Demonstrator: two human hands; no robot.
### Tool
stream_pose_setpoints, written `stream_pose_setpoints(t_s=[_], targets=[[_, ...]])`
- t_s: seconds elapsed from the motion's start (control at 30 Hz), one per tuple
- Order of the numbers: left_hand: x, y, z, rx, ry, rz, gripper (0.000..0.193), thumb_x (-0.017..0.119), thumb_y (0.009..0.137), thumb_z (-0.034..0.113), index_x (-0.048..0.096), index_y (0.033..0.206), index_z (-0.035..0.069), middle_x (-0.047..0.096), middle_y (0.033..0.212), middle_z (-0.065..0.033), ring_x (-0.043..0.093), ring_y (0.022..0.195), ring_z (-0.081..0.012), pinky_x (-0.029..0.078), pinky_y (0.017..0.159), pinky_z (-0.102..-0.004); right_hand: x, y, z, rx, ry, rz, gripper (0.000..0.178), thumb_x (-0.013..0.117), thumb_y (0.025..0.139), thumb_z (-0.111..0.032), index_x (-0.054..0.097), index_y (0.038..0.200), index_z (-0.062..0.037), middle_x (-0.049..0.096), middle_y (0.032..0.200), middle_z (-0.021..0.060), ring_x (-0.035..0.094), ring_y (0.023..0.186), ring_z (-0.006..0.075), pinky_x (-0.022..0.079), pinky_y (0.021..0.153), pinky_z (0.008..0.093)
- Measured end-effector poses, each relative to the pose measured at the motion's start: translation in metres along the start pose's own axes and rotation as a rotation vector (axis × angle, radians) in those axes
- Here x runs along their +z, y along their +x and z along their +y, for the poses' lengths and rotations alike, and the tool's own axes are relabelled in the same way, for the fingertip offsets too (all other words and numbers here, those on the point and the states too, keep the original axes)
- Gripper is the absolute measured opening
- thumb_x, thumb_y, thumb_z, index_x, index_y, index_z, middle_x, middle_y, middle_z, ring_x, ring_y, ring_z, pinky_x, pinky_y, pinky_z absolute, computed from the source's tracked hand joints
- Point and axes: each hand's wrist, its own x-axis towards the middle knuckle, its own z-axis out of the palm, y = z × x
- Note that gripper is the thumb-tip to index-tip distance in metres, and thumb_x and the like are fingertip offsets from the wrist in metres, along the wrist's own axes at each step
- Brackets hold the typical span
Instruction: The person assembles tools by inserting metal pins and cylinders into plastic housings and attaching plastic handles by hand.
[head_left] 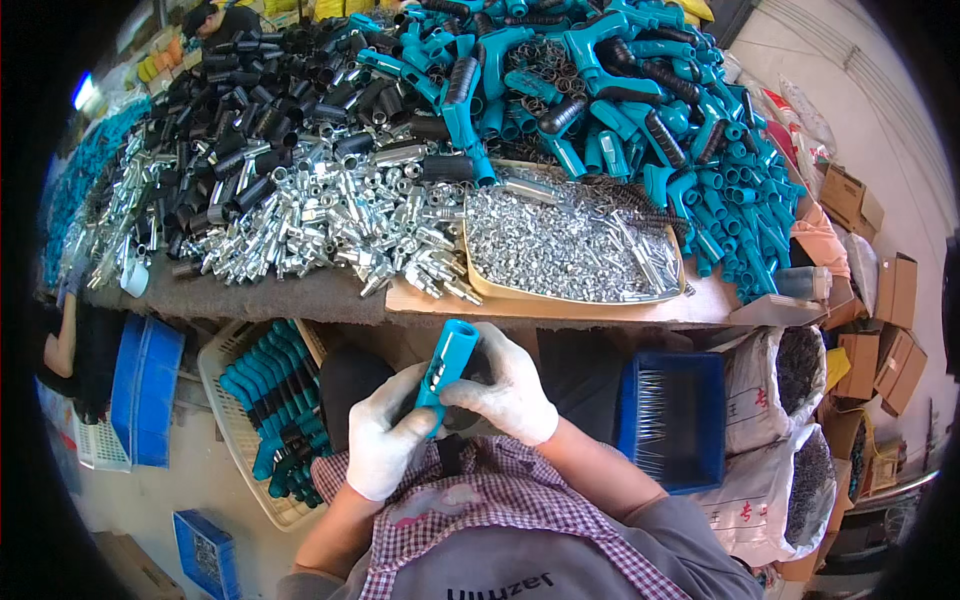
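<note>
Between my two white-gloved hands, close to my apron, is a teal plastic tool housing, its round hollow end tilted up and away from me. My left hand is wrapped round its lower part. With thumb and fingers closed, my right hand holds its right side; the thumb lies by small dark openings and shiny bits on the housing's face, too small to name. Just beyond, at the bench edge, a shallow cream tray is heaped with small metal parts. My fingers partly hide the housing's lower end.
Silver metal fittings, black sleeves and teal housings pile up on the bench. Below stand a cream crate of teal handles, a blue bin and white sacks. Another person is at far left.
</note>
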Motion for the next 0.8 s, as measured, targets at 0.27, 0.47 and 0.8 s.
stream_pose_setpoints(t_s=[0.27, 0.47, 0.8], targets=[[-0.016, 0.006, -0.006, 0.026, -0.584, -0.051, 0.088, 0.079, 0.082, 0.045, 0.042, 0.142, -0.008, 0.065, 0.108, -0.0163, 0.067, 0.083, -0.0193, 0.058, 0.065, -0.0306, -0.024, 0.078, -0.054, -0.534, -0.717, -0.318, 0.030, 0.071, 0.081, -0.031, 0.068, 0.099, -0.0081, 0.066, 0.093, 0.0186, 0.065, 0.087, 0.0393, 0.052, 0.080, 0.0462], [-0.029, -0.003, -0.004, 0.049, -0.623, 0.046, 0.076, 0.081, 0.081, 0.043, 0.048, 0.129, -0.006, 0.063, 0.109, -0.0169, 0.067, 0.081, -0.0221, 0.058, 0.060, -0.0319, -0.055, 0.207, -0.066, -0.740, -1.305, 0.116, 0.024, 0.070, 0.078, -0.024, 0.074, 0.099, -0.0134, 0.068, 0.093, 0.0098, 0.064, 0.098, 0.0306, 0.052, 0.085, 0.0422], [-0.026, -0.019, 0.000, 0.011, -0.584, 0.096, 0.082, 0.081, 0.082, 0.040, 0.044, 0.139, -0.007, 0.064, 0.110, -0.0177, 0.068, 0.081, -0.0216, 0.059, 0.061, -0.0324, -0.045, 0.166, -0.074, -0.549, -0.526, -0.045, 0.034, 0.066, 0.080, -0.020, 0.071, 0.111, -0.0074, 0.068, 0.112, 0.0181, 0.065, 0.101, 0.0338, 0.052, 0.092, 0.0378]])
